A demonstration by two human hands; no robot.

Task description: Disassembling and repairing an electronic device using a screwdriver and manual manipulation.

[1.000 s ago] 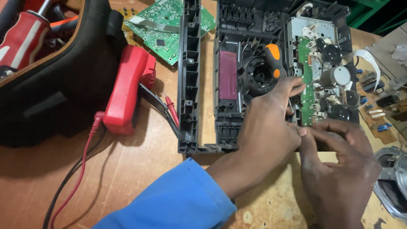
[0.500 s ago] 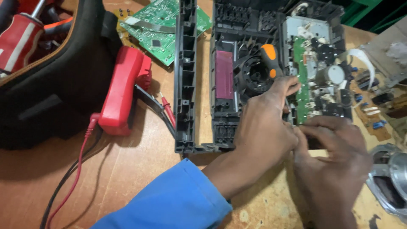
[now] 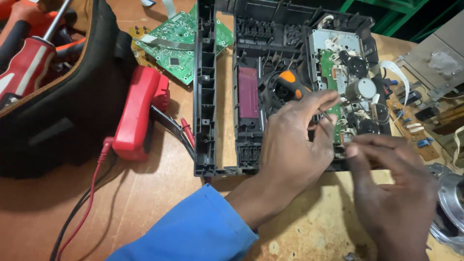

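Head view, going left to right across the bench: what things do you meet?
Black tool bag → red multimeter → black plastic chassis → left hand → right hand → brown circuit board.

Meter (image 3: 137, 113) lying between tool bag (image 3: 63, 111) at left and open casing (image 3: 270, 87) at right; circuit board (image 3: 181, 41) lying behind meter.

The right hand (image 3: 394, 193) is no longer pressed against the left hand (image 3: 295, 150): its fingers, which a second ago rested on the lower edge of the green board (image 3: 331, 87) touching the left fingers, are now lifted and spread, with a small gap between the two hands. The left hand's thumb and forefinger now pinch the thin shaft of the orange-handled screwdriver (image 3: 292, 84), whose handle shows more fully above the knuckles.
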